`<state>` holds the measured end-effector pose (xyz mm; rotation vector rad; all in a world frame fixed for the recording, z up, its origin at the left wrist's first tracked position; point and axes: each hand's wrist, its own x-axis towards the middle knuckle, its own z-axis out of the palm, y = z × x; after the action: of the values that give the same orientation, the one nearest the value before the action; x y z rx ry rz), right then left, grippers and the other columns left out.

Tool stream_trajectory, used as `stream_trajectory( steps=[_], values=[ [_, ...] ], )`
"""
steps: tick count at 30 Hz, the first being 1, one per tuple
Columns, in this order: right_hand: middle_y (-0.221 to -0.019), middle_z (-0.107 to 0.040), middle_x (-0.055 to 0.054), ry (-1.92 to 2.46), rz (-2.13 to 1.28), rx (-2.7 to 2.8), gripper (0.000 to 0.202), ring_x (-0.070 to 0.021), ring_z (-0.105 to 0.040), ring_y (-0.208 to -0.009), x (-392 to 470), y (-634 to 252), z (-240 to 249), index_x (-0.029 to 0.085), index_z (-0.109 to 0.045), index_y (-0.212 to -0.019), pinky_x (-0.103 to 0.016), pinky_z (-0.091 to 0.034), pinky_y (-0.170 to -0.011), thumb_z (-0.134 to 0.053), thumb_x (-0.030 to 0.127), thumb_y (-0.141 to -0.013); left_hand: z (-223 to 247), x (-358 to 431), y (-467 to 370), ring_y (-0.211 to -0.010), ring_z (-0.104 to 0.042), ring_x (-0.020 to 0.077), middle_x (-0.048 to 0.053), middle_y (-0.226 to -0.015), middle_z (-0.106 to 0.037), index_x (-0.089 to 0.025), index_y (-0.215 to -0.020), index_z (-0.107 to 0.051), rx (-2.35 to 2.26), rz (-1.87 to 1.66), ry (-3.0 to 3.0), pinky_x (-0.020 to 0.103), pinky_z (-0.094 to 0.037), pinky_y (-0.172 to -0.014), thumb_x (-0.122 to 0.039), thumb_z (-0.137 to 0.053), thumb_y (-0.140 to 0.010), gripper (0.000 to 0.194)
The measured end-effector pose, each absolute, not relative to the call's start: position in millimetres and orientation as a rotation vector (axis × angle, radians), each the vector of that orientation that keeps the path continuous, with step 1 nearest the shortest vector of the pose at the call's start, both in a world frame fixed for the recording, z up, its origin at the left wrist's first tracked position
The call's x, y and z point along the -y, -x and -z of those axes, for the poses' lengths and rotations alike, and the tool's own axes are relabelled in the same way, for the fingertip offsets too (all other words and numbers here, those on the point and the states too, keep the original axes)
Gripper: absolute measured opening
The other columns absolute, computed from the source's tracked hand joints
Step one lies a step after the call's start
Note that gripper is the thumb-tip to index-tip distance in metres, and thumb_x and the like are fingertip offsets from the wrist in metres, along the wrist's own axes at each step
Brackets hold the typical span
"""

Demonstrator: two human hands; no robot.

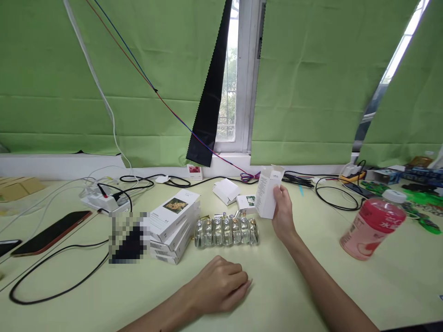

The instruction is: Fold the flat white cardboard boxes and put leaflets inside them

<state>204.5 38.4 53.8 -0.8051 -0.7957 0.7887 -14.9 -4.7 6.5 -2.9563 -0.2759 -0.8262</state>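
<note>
My right hand (284, 213) holds a small white carton (268, 192) upright, its top flap open, just right of a row of several small glass bottles (226, 231) lying on the table. My left hand (221, 286) rests palm down on the pale green table (284, 295), fingers loosely curled, holding nothing, in front of the bottles. A stack of white boxes with a flower picture (174, 219) lies left of the bottles. Two more small white cartons (225, 190) (246, 203) lie behind the bottles.
A pink drink bottle (373, 226) lies tilted at right. A phone with a red case (51, 232) and black cables (55, 272) occupy the left. A power strip (100, 199) and more cables run along the windowsill. Green curtains hang behind; clutter at far right.
</note>
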Motion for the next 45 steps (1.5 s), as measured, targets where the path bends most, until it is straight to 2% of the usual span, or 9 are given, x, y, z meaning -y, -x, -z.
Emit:
stream_trajectory(
  steps=[5, 9, 14, 22, 30, 36, 45],
  values=[
    [-0.122, -0.064, -0.013, 1.13, -0.427, 0.978, 0.078, -0.0281, -0.063, -0.109, -49, -228, -48, 0.022, -0.047, -0.133, -0.041, -0.048, -0.095, -0.078, 0.06, -0.072, -7, 5, 15, -0.045, -0.049, 0.0111, -0.001, -0.056, -0.055, -0.019, -0.067, -0.051, 0.293, 0.805, 2.976, 0.03, -0.031, -0.049, -0.019, -0.041, -0.101, 0.035],
    [-0.126, -0.063, -0.014, 1.4, -0.272, 1.232, 0.073, -0.0315, -0.06, -0.114, -55, -240, -40, 0.023, -0.052, -0.13, -0.045, -0.046, -0.097, -0.076, 0.059, -0.071, -7, 5, 15, -0.046, -0.05, 0.0112, 0.0, -0.057, -0.056, -0.019, -0.068, -0.052, 0.302, 0.795, 2.987, 0.029, -0.032, -0.05, -0.02, -0.041, -0.101, 0.035],
    [-0.121, -0.064, -0.012, 1.552, -0.129, 1.581, 0.066, -0.0327, -0.059, -0.113, -61, -256, -30, 0.024, -0.052, -0.129, -0.048, -0.045, -0.098, -0.074, 0.054, -0.075, -7, 5, 15, -0.046, -0.048, 0.0108, -0.001, -0.057, -0.055, -0.019, -0.068, -0.051, 0.305, 0.788, 2.999, 0.029, -0.031, -0.051, -0.02, -0.041, -0.1, 0.034],
    [-0.13, -0.062, -0.016, 1.662, -0.198, 1.844, 0.075, -0.0346, -0.055, -0.122, -60, -277, -28, 0.019, -0.048, -0.139, -0.049, -0.041, -0.104, -0.076, 0.043, -0.074, -5, 6, 14, -0.046, -0.049, 0.0111, -0.001, -0.057, -0.055, -0.019, -0.067, -0.05, 0.326, 0.776, 2.995, 0.03, -0.031, -0.05, -0.019, -0.042, -0.1, 0.033],
    [-0.139, -0.059, -0.013, 1.62, -0.318, 1.928, 0.079, -0.0338, -0.052, -0.128, -56, -285, -25, 0.025, -0.051, -0.14, -0.05, -0.038, -0.108, -0.08, 0.039, -0.068, -4, 6, 13, -0.046, -0.048, 0.0109, -0.001, -0.058, -0.054, -0.019, -0.068, -0.049, 0.338, 0.768, 3.004, 0.029, -0.03, -0.051, -0.019, -0.044, -0.099, 0.032],
    [-0.139, -0.058, -0.015, 1.68, -0.35, 1.962, 0.082, -0.035, -0.052, -0.129, -55, -288, -24, 0.021, -0.053, -0.139, -0.049, -0.038, -0.107, -0.082, 0.038, -0.065, -3, 6, 13, -0.047, -0.048, 0.0109, -0.001, -0.059, -0.055, -0.019, -0.068, -0.049, 0.349, 0.724, 3.027, 0.029, -0.03, -0.052, -0.02, -0.043, -0.099, 0.032],
    [-0.131, -0.061, -0.015, 1.765, -0.36, 2.011, 0.073, -0.036, -0.054, -0.124, -51, -291, -29, 0.02, -0.057, -0.132, -0.047, -0.04, -0.103, -0.081, 0.035, -0.065, -3, 5, 13, -0.048, -0.048, 0.0108, -0.001, -0.059, -0.056, -0.019, -0.067, -0.05, 0.357, 0.687, 3.014, 0.031, -0.029, -0.051, -0.02, -0.043, -0.099, 0.032]
  ],
)
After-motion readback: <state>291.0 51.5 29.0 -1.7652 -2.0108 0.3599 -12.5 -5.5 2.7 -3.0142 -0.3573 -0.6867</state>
